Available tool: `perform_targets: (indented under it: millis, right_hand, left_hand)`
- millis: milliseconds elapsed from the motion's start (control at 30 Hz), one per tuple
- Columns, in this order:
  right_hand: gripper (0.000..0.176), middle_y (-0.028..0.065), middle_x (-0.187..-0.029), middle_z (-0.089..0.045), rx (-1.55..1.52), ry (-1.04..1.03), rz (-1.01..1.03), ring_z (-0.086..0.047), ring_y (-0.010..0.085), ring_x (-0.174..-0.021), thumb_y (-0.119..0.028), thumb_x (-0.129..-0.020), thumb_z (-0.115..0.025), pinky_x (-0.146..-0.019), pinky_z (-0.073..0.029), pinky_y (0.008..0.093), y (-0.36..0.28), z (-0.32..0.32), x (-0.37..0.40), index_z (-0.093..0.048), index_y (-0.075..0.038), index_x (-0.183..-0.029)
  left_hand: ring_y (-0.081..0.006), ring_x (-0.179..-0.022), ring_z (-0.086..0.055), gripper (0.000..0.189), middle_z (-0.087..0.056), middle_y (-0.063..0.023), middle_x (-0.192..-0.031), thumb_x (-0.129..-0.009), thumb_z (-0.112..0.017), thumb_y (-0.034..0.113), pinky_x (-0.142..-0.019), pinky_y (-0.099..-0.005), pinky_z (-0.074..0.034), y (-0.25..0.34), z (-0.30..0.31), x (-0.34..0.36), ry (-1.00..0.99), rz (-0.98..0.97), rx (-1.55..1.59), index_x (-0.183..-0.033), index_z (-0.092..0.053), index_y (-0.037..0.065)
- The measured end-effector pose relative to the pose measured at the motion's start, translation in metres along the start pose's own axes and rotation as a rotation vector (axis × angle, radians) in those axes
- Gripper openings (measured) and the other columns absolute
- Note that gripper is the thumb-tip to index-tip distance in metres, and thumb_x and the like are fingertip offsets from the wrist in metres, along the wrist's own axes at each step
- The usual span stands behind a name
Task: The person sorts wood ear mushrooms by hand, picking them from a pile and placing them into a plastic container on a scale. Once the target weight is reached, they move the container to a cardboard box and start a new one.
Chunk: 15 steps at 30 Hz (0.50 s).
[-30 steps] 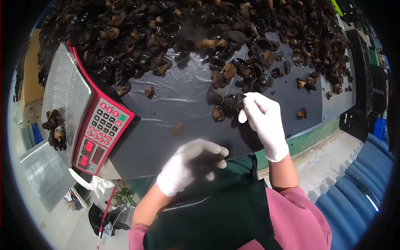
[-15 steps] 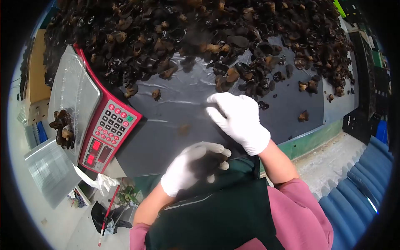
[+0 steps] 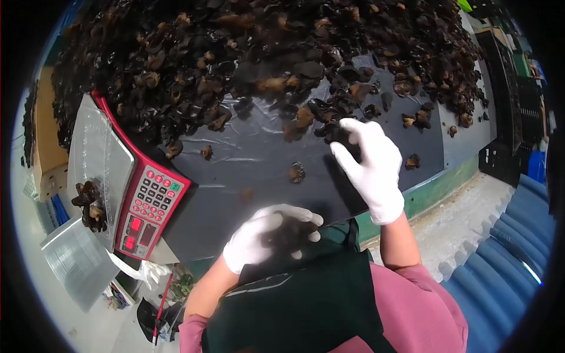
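Note:
Dark brown wood ear mushrooms [image 3: 170, 65] lie heaped across the dark sheet [image 3: 265, 176]. White-gloved, my left hand [image 3: 268, 235] is curled around a dark mushroom [image 3: 288, 234] above the sheet's near edge. My right hand [image 3: 374, 167], also gloved, is at the loose mushrooms along the near side of the heap, with thumb and forefinger apart. A dark piece shows near those fingertips; whether they touch it is unclear. A single mushroom [image 3: 296, 172] rests on the sheet between my hands.
A red scale [image 3: 154, 200] with a lit display stands at the left, a clump of mushrooms [image 3: 91, 206] on its clear tray [image 3: 97, 147]. Below it hangs a white glove [image 3: 150, 273]. Blue corrugated material [image 3: 500, 265] lies at the lower right.
My right hand has moved right and its thumb and forefinger have parted. One mushroom now lies on the sheet between my hands. My left hand still holds its dark mushroom.

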State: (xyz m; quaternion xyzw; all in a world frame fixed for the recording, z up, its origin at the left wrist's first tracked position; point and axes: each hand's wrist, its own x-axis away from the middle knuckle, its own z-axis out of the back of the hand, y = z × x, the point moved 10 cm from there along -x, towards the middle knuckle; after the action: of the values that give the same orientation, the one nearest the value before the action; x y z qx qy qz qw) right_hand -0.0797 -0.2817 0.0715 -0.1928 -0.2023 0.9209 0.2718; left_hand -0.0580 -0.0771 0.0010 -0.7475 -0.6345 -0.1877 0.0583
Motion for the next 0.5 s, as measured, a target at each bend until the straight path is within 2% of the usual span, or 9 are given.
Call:
perform_targets:
  millis: [33,67,167,200,233,300,400,500]
  right_hand:
    - [0.019,0.0046,-0.077,-0.059,0.105,0.008,0.09,-0.059,0.0241,-0.061,-0.013,-0.083,-0.078,-0.059,-0.047,0.033,0.007,-0.013,0.003,-0.072,-0.013,-0.102]
    - [0.013,0.0019,-0.081,-0.065,0.076,0.032,0.073,-0.061,0.0158,-0.064,-0.01,-0.089,-0.075,-0.061,-0.049,0.0296,0.016,-0.017,0.007,-0.073,-0.01,-0.101]
    - [0.011,-0.0009,-0.086,-0.07,-0.56,-0.22,-0.614,-0.061,0.0063,-0.072,-0.011,-0.095,-0.072,-0.067,-0.048,0.0249,0.058,-0.035,0.024,-0.075,-0.006,-0.103]
    - [0.013,-0.0016,-0.089,-0.072,-0.813,-0.181,-0.633,-0.059,0.0018,-0.078,-0.012,-0.099,-0.067,-0.069,-0.047,0.021,0.054,-0.038,0.023,-0.076,-0.002,-0.104]
    - [0.014,-0.0002,-0.084,-0.069,-0.873,-0.252,-0.712,-0.055,0.0036,-0.072,-0.012,-0.099,-0.066,-0.064,-0.044,0.0208,0.052,-0.039,0.022,-0.076,-0.002,-0.103]
    - [0.016,0.001,-0.084,-0.067,-1.122,-0.354,-0.813,-0.052,0.0038,-0.07,-0.013,-0.099,-0.067,-0.06,-0.04,0.0204,0.06,-0.053,0.032,-0.074,0.0,-0.104]
    - [0.017,0.0015,-0.084,-0.065,-1.647,-0.276,-0.883,-0.048,0.0038,-0.066,-0.013,-0.097,-0.068,-0.057,-0.035,0.02,0.05,-0.061,0.035,-0.072,0.001,-0.106]
    - [0.018,0.001,-0.085,-0.065,-1.679,-0.336,-0.734,-0.05,0.0035,-0.066,-0.012,-0.096,-0.069,-0.057,-0.035,0.0185,0.039,-0.049,0.033,-0.071,0.002,-0.107]
  left_hand:
    - [-0.0314,-0.121,-0.063,0.054,-0.06,-0.0202,-0.141,-0.101,-0.06,0.041,-0.079,-0.0397,-0.058,-0.001,0.001,-0.001,-0.022,0.011,0.012,-0.136,-0.06,0.001]
    - [-0.0316,-0.121,-0.063,0.053,-0.06,-0.0201,-0.141,-0.101,-0.061,0.04,-0.079,-0.0399,-0.058,-0.001,0.001,-0.003,-0.043,0.017,0.027,-0.136,-0.059,0.001]
    - [-0.039,-0.114,-0.067,0.047,-0.061,-0.0295,-0.134,-0.097,-0.059,0.038,-0.076,-0.0414,-0.06,0.008,0.003,0.0,0.122,-0.026,-0.034,-0.127,-0.065,0.002]
    - [-0.0373,-0.112,-0.067,0.047,-0.062,-0.0275,-0.133,-0.097,-0.059,0.037,-0.075,-0.0417,-0.06,0.009,0.005,0.001,0.173,-0.031,0.005,-0.128,-0.064,0.002]
    - [-0.0369,-0.112,-0.067,0.048,-0.063,-0.0272,-0.133,-0.097,-0.059,0.037,-0.075,-0.0418,-0.06,0.012,0.004,0.001,0.165,-0.042,-0.015,-0.129,-0.064,0.002]
    - [-0.0362,-0.111,-0.067,0.049,-0.063,-0.0265,-0.132,-0.097,-0.059,0.037,-0.075,-0.0422,-0.06,0.018,0.007,-0.005,0.143,-0.064,-0.053,-0.131,-0.063,0.002]
    - [-0.0355,-0.109,-0.069,0.05,-0.065,-0.025,-0.13,-0.097,-0.06,0.036,-0.075,-0.0427,-0.06,0.025,0.01,-0.007,0.177,-0.053,-0.066,-0.134,-0.062,0.003]
    - [-0.0346,-0.107,-0.07,0.048,-0.067,-0.0239,-0.128,-0.097,-0.061,0.035,-0.074,-0.0427,-0.06,0.032,0.009,-0.009,0.204,-0.048,-0.062,-0.133,-0.063,0.003]
